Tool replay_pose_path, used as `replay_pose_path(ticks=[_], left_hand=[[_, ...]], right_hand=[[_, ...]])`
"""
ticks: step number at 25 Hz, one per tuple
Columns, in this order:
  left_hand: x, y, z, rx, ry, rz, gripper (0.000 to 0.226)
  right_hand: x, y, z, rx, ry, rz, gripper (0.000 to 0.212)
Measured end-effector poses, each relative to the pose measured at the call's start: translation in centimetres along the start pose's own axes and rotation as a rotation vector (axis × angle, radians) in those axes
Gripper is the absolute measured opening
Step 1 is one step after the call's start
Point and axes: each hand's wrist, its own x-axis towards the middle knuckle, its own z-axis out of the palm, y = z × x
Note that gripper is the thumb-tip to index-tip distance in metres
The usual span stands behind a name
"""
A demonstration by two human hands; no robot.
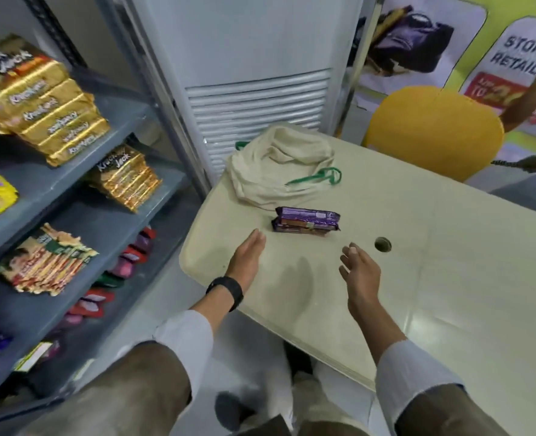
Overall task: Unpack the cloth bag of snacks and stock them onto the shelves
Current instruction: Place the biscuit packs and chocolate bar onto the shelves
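Observation:
A cream cloth bag point(276, 165) with green handles lies slumped at the far left corner of the pale table point(449, 278). In front of it sit two purple snack packets point(306, 220), stacked one on the other. My left hand point(247, 258), with a black watch on the wrist, hovers open just left of and below the packets. To their lower right my right hand point(359, 269) is held out with relaxed fingers, holding nothing. Grey shelves point(109, 215) on the left carry gold packets point(44, 105), more gold packets point(125, 179) and red-green packets point(47, 261).
A tall white cabinet with louvres point(257, 96) stands behind the table. A yellow chair point(433, 130) is at the table's far side, with another person's arm point(531, 89) at the right edge. A round hole point(383, 244) is in the tabletop. Lower shelves hold red and purple packets point(121, 262).

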Motion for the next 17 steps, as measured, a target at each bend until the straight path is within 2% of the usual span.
replay_pose_path(ticks=[7, 11, 15, 17], left_hand=[[9.6, -1.2, 4.9, -0.027, 0.135, -0.074, 0.060], [12.6, -1.8, 5.7, -0.082, 0.117, -0.106, 0.066], [14.7, -2.7, 6.1, -0.123, 0.089, -0.157, 0.086], [14.8, -3.2, 6.5, -0.120, 0.099, -0.142, 0.085]], right_hand=[[11.9, 0.0, 0.8, -0.086, -0.148, 0.092, 0.044], [13.5, 0.4, 1.2, -0.041, -0.245, 0.110, 0.044], [14.4, 1.2, 2.1, -0.006, -0.317, 0.124, 0.045], [14.6, 1.9, 2.7, 0.006, -0.338, 0.140, 0.046]])
